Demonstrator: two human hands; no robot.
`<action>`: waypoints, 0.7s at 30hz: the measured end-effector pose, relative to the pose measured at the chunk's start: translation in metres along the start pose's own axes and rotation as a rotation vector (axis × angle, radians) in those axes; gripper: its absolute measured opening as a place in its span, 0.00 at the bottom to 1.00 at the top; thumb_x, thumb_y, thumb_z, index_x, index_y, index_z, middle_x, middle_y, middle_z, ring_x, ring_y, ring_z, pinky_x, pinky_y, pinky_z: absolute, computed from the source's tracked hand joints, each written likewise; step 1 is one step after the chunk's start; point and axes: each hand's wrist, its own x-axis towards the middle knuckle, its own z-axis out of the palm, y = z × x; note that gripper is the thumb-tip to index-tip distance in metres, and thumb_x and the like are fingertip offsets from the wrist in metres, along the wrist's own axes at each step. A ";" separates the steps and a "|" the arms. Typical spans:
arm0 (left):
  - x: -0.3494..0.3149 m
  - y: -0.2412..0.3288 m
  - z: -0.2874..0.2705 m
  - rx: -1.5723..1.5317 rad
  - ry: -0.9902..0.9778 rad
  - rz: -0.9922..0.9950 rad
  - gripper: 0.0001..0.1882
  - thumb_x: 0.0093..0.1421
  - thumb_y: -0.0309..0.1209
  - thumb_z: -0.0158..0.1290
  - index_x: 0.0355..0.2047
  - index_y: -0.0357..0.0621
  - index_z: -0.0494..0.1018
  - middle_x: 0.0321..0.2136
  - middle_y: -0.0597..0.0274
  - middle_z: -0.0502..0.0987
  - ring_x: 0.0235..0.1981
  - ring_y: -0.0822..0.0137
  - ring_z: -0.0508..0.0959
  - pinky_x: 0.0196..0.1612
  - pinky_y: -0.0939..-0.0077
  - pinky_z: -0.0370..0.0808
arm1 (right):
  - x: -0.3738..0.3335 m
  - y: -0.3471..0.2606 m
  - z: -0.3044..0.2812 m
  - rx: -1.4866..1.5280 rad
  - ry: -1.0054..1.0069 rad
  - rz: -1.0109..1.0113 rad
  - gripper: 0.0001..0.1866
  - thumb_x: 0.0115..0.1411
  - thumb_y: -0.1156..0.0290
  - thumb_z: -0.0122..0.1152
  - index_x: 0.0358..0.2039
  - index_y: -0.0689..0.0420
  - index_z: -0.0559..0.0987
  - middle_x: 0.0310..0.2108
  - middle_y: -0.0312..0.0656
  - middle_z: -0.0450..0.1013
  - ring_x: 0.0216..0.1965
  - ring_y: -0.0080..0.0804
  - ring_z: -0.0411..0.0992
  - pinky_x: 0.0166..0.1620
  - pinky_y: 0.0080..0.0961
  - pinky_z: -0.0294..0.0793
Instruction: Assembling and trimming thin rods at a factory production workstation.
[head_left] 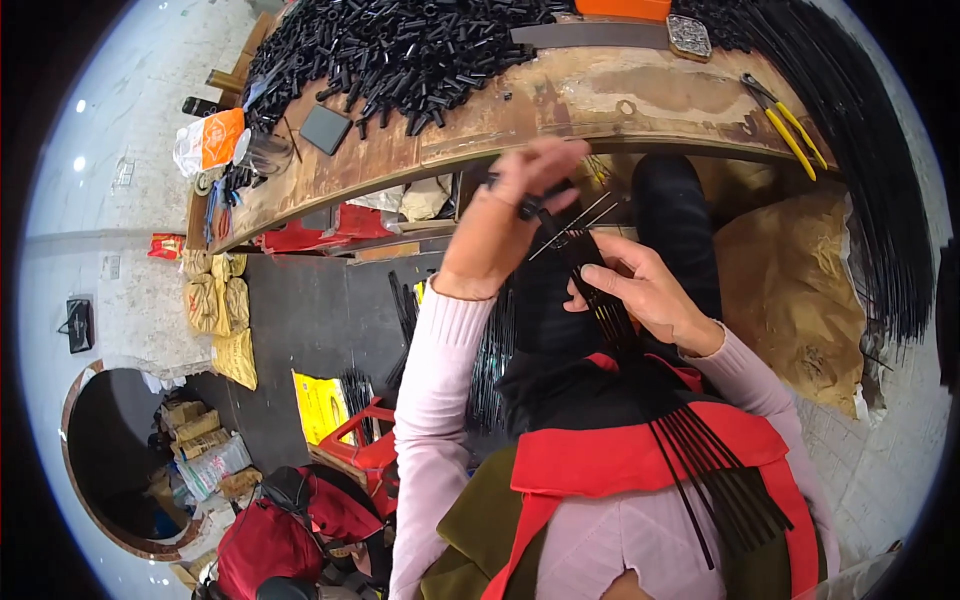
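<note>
My right hand [650,290] is closed around a bundle of thin black rods [690,450], thumb on top. Their far ends lie over my lap and the red-trimmed apron [640,460]. Bare thin metal tips [580,225] stick out of the bundle's upper end, some crossing. Beside those tips is my left hand [500,215], blurred by motion, with its fingers curled. Short black tubular pieces [530,207] show at its palm and fingers; how many it holds is hidden.
A worn wooden bench [600,110] bears a large heap of short black tubes [400,60], yellow-handled pliers [785,125] and a dark square box [325,129]. Long black rods [880,180] hang over its right end. Brown wrapping [800,290] lies right; a red stool [370,440] stands left.
</note>
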 end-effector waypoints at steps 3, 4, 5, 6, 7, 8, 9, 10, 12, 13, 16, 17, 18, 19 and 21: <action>-0.002 -0.005 -0.007 0.182 -0.214 -0.125 0.27 0.69 0.50 0.43 0.60 0.46 0.60 0.64 0.47 0.62 0.65 0.54 0.61 0.65 0.58 0.61 | -0.001 0.000 0.003 -0.009 0.021 0.008 0.17 0.67 0.74 0.53 0.55 0.64 0.70 0.36 0.40 0.72 0.36 0.25 0.73 0.47 0.32 0.79; -0.006 -0.007 -0.006 0.085 -0.190 -0.134 0.28 0.68 0.50 0.46 0.59 0.45 0.62 0.63 0.48 0.64 0.65 0.54 0.62 0.64 0.58 0.62 | -0.001 -0.001 0.003 -0.006 0.027 0.003 0.17 0.67 0.74 0.53 0.55 0.64 0.70 0.36 0.40 0.72 0.36 0.25 0.73 0.47 0.32 0.79; -0.011 -0.009 -0.004 -0.013 -0.166 -0.143 0.28 0.66 0.50 0.48 0.58 0.44 0.64 0.62 0.48 0.65 0.64 0.54 0.63 0.64 0.59 0.63 | 0.000 -0.001 0.003 -0.005 0.033 0.008 0.17 0.67 0.74 0.53 0.55 0.64 0.70 0.36 0.40 0.72 0.36 0.25 0.73 0.47 0.32 0.79; -0.018 -0.009 -0.002 -0.198 -0.058 -0.148 0.29 0.62 0.47 0.56 0.56 0.43 0.66 0.55 0.51 0.72 0.58 0.58 0.71 0.59 0.63 0.69 | 0.000 -0.001 0.003 -0.004 0.037 0.014 0.17 0.67 0.74 0.53 0.55 0.64 0.69 0.36 0.40 0.72 0.36 0.25 0.73 0.47 0.31 0.79; -0.020 -0.010 -0.004 -0.199 -0.059 -0.145 0.29 0.62 0.47 0.56 0.56 0.43 0.66 0.55 0.51 0.72 0.58 0.58 0.71 0.59 0.63 0.69 | -0.001 -0.001 0.003 -0.007 0.037 0.013 0.17 0.67 0.74 0.53 0.55 0.64 0.69 0.36 0.40 0.72 0.36 0.25 0.73 0.47 0.31 0.79; -0.022 -0.015 -0.010 -0.061 0.054 -0.119 0.26 0.61 0.43 0.58 0.55 0.43 0.68 0.51 0.54 0.74 0.54 0.61 0.74 0.56 0.67 0.71 | -0.001 0.000 0.003 0.009 0.048 0.014 0.18 0.67 0.74 0.53 0.55 0.64 0.69 0.36 0.40 0.73 0.36 0.25 0.73 0.47 0.31 0.79; -0.024 -0.020 -0.018 0.077 0.168 -0.092 0.23 0.61 0.38 0.60 0.53 0.43 0.69 0.47 0.56 0.77 0.49 0.64 0.77 0.53 0.70 0.74 | -0.001 0.000 0.003 0.024 0.057 0.015 0.18 0.67 0.74 0.53 0.56 0.64 0.69 0.36 0.40 0.73 0.36 0.25 0.73 0.47 0.31 0.79; -0.019 -0.024 -0.016 0.046 0.208 0.023 0.20 0.60 0.31 0.60 0.51 0.42 0.71 0.42 0.61 0.78 0.42 0.71 0.78 0.48 0.75 0.75 | 0.000 0.001 0.003 0.021 0.049 0.018 0.18 0.67 0.74 0.53 0.56 0.64 0.69 0.36 0.40 0.73 0.36 0.25 0.73 0.47 0.31 0.79; -0.021 -0.021 -0.018 0.143 0.281 0.048 0.18 0.61 0.30 0.59 0.50 0.40 0.72 0.41 0.61 0.79 0.42 0.71 0.78 0.48 0.75 0.75 | 0.001 0.002 0.003 -0.009 0.050 -0.025 0.19 0.67 0.74 0.53 0.56 0.64 0.69 0.36 0.40 0.73 0.36 0.25 0.73 0.47 0.32 0.79; -0.019 -0.015 -0.014 0.241 0.340 0.062 0.17 0.62 0.30 0.58 0.49 0.39 0.72 0.41 0.61 0.79 0.42 0.72 0.78 0.48 0.76 0.74 | 0.001 0.002 0.002 -0.011 0.048 -0.027 0.19 0.67 0.74 0.53 0.56 0.64 0.69 0.36 0.40 0.73 0.36 0.25 0.73 0.47 0.32 0.79; -0.027 -0.002 0.000 0.109 0.257 -0.014 0.17 0.62 0.31 0.58 0.48 0.38 0.71 0.44 0.59 0.78 0.41 0.73 0.78 0.46 0.77 0.74 | -0.001 0.002 0.003 0.008 0.091 -0.010 0.19 0.67 0.74 0.53 0.57 0.64 0.69 0.36 0.40 0.73 0.36 0.26 0.74 0.47 0.32 0.79; -0.028 -0.001 0.005 -0.041 0.228 -0.074 0.14 0.62 0.30 0.59 0.45 0.40 0.71 0.45 0.59 0.78 0.38 0.74 0.77 0.45 0.79 0.73 | -0.001 0.002 0.003 0.022 0.089 -0.009 0.19 0.67 0.74 0.52 0.57 0.64 0.68 0.36 0.40 0.73 0.36 0.26 0.74 0.47 0.33 0.79; -0.027 -0.002 0.009 -0.076 0.242 -0.061 0.15 0.62 0.32 0.59 0.45 0.40 0.70 0.41 0.63 0.78 0.39 0.75 0.76 0.43 0.80 0.73 | -0.001 0.002 0.003 0.038 0.089 -0.007 0.19 0.67 0.74 0.52 0.57 0.63 0.68 0.36 0.40 0.73 0.36 0.26 0.74 0.47 0.33 0.79; -0.029 -0.004 0.008 -0.075 0.249 -0.056 0.15 0.62 0.32 0.59 0.45 0.40 0.70 0.41 0.63 0.78 0.39 0.75 0.76 0.43 0.80 0.73 | 0.000 0.003 0.005 0.037 0.080 -0.004 0.19 0.67 0.74 0.52 0.57 0.63 0.68 0.36 0.40 0.73 0.36 0.26 0.74 0.47 0.33 0.79; -0.030 -0.013 0.000 0.070 0.360 -0.023 0.19 0.63 0.33 0.57 0.52 0.42 0.70 0.43 0.64 0.78 0.45 0.71 0.78 0.48 0.73 0.75 | 0.001 0.003 0.007 0.028 0.066 -0.014 0.19 0.67 0.73 0.52 0.57 0.63 0.69 0.36 0.40 0.73 0.35 0.26 0.74 0.47 0.33 0.79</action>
